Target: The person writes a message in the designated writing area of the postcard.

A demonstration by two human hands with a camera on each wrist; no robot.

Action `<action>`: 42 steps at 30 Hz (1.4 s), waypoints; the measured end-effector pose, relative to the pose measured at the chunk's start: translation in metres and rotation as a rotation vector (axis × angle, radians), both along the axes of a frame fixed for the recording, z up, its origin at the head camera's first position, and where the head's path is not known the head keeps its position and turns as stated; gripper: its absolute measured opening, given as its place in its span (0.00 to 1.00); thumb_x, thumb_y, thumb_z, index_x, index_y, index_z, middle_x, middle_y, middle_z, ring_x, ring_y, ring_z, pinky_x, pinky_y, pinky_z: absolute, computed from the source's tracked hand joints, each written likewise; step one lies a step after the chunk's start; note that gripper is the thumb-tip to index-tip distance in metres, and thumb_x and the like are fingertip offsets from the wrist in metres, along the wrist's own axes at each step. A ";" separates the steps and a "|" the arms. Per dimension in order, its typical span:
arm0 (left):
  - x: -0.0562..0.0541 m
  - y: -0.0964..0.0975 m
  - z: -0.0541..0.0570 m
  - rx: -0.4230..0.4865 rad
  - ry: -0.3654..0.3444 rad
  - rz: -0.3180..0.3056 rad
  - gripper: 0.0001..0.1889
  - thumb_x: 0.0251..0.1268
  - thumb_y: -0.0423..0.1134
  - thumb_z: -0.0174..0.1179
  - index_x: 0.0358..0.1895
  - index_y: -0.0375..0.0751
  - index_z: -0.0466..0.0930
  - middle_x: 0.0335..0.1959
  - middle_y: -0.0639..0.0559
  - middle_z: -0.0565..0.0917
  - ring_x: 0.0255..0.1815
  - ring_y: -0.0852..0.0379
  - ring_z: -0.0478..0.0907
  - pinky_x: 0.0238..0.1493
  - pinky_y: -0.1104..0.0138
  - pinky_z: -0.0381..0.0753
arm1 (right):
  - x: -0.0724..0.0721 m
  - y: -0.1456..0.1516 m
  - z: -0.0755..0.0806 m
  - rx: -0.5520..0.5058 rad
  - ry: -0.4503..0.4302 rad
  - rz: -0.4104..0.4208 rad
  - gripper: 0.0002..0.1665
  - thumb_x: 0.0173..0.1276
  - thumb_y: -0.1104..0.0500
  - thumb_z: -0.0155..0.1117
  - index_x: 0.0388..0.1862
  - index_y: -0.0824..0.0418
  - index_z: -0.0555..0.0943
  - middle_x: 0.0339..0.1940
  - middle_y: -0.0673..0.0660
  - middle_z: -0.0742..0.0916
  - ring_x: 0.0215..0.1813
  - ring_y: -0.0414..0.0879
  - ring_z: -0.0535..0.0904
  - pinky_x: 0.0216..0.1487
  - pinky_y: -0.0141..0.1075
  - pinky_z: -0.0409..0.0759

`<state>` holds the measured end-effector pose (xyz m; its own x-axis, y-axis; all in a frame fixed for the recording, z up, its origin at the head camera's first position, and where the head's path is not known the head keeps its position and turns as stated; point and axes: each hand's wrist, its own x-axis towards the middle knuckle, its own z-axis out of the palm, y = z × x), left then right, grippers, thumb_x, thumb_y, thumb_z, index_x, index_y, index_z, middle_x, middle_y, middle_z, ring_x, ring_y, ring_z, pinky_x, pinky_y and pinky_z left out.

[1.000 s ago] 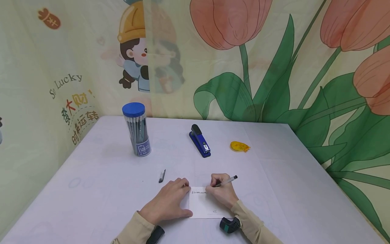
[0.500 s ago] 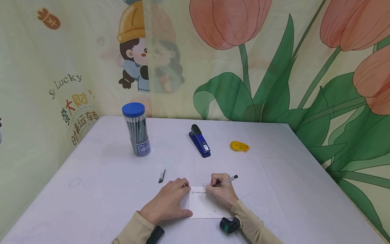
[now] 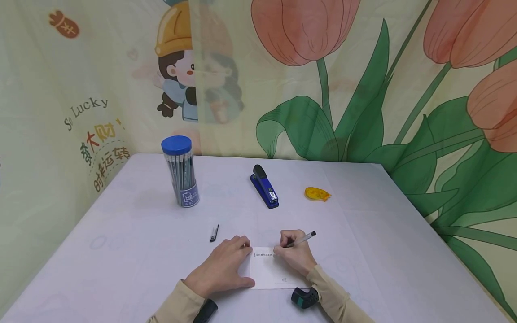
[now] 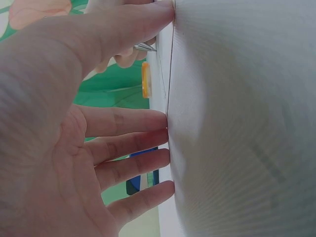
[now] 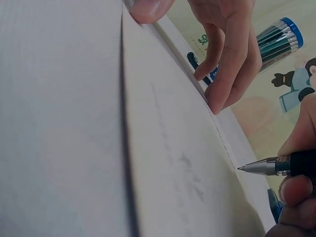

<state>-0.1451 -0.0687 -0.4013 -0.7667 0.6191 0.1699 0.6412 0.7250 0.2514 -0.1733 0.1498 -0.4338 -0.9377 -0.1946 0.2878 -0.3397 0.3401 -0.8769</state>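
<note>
"Across the top of the frame, what fills the view?"

"A printed cream backdrop [image 3: 250,85], with big coral tulips [image 3: 305,29] at upper right and a cartoon figure [image 3: 177,67] at upper left. Below it, a white, lightly creased desk [image 3: 375,233] spreads to the bottom edge."

"What is on it, biggest first?"

"Left of centre, an upright blue-lidded pencil jar [image 3: 183,175]. At lower centre, the left hand [image 3: 222,264], fingers extended and relaxed, rests at the left edge of a white paper [image 3: 266,271]; the right hand [image 3: 296,255] pinches a pen [image 3: 301,240] over it."

"How would that paper handle?"

"Probably light, thin and easily creased or slid, so best steadied flat by an edge. Beyond it lies a dark blue stapler [image 3: 264,188]."

"And the pen?"

"Slim, light and stiff, I'd judge, and best held near its tip, as the right hand has it. The tip is at the handwriting [image 3: 262,255]; whether it touches, I cannot tell."

"Anything smaller?"

"Right of centre, a rounded yellow object [image 3: 317,194]; left of centre, perhaps a pen cap [image 3: 214,233]."
</note>
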 end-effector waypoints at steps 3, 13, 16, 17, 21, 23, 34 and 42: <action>0.000 0.000 0.000 -0.002 -0.009 0.002 0.31 0.40 0.56 0.75 0.46 0.37 0.83 0.45 0.53 0.77 0.45 0.57 0.72 0.51 0.60 0.75 | 0.000 0.000 -0.001 0.000 0.007 0.000 0.15 0.44 0.77 0.59 0.11 0.66 0.65 0.13 0.45 0.70 0.20 0.36 0.66 0.24 0.25 0.61; 0.000 0.002 0.002 -0.016 -0.046 0.017 0.32 0.42 0.57 0.74 0.48 0.37 0.82 0.46 0.52 0.77 0.46 0.57 0.72 0.53 0.59 0.75 | 0.000 0.000 -0.002 0.010 0.007 -0.001 0.16 0.44 0.77 0.59 0.11 0.65 0.65 0.12 0.45 0.70 0.21 0.36 0.66 0.26 0.26 0.61; 0.000 0.002 0.001 -0.014 -0.041 0.011 0.32 0.42 0.56 0.74 0.48 0.37 0.82 0.46 0.52 0.77 0.46 0.57 0.72 0.52 0.59 0.75 | 0.000 0.000 -0.001 0.008 0.004 -0.001 0.16 0.44 0.78 0.59 0.11 0.65 0.64 0.12 0.46 0.70 0.21 0.36 0.66 0.26 0.26 0.62; 0.000 0.001 0.001 -0.012 -0.038 0.009 0.32 0.42 0.56 0.74 0.47 0.37 0.82 0.46 0.53 0.77 0.46 0.57 0.72 0.52 0.59 0.75 | 0.000 0.000 -0.001 0.004 0.003 0.000 0.16 0.44 0.78 0.59 0.11 0.65 0.64 0.12 0.46 0.70 0.21 0.36 0.66 0.26 0.26 0.62; 0.000 0.001 0.001 -0.006 -0.032 0.005 0.31 0.42 0.56 0.74 0.47 0.37 0.82 0.45 0.53 0.77 0.45 0.57 0.72 0.52 0.60 0.75 | 0.000 0.000 -0.001 -0.002 -0.011 -0.002 0.16 0.43 0.79 0.60 0.11 0.65 0.65 0.12 0.47 0.71 0.20 0.35 0.66 0.25 0.25 0.62; 0.000 0.001 0.001 -0.006 -0.034 0.006 0.31 0.42 0.56 0.74 0.47 0.37 0.82 0.45 0.53 0.77 0.45 0.57 0.72 0.52 0.60 0.75 | 0.000 -0.001 -0.001 -0.003 -0.013 -0.006 0.15 0.42 0.79 0.59 0.11 0.66 0.65 0.12 0.47 0.71 0.20 0.35 0.66 0.24 0.25 0.62; 0.000 0.001 0.000 -0.010 -0.031 0.013 0.33 0.41 0.56 0.74 0.48 0.36 0.82 0.46 0.53 0.77 0.46 0.57 0.72 0.53 0.60 0.75 | 0.001 0.001 0.002 -0.006 -0.003 -0.028 0.16 0.43 0.79 0.58 0.11 0.65 0.64 0.13 0.46 0.70 0.20 0.36 0.66 0.26 0.26 0.61; 0.000 0.001 0.000 -0.013 -0.047 0.014 0.33 0.42 0.56 0.74 0.49 0.36 0.82 0.47 0.52 0.77 0.47 0.57 0.72 0.53 0.59 0.74 | 0.001 0.006 0.002 -0.007 -0.008 -0.037 0.15 0.44 0.77 0.59 0.12 0.65 0.65 0.12 0.46 0.70 0.21 0.36 0.66 0.26 0.26 0.60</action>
<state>-0.1456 -0.0675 -0.4012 -0.7823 0.6101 0.1257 0.6186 0.7373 0.2716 -0.1725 0.1562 -0.4316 -0.9465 -0.1577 0.2817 -0.3201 0.3460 -0.8819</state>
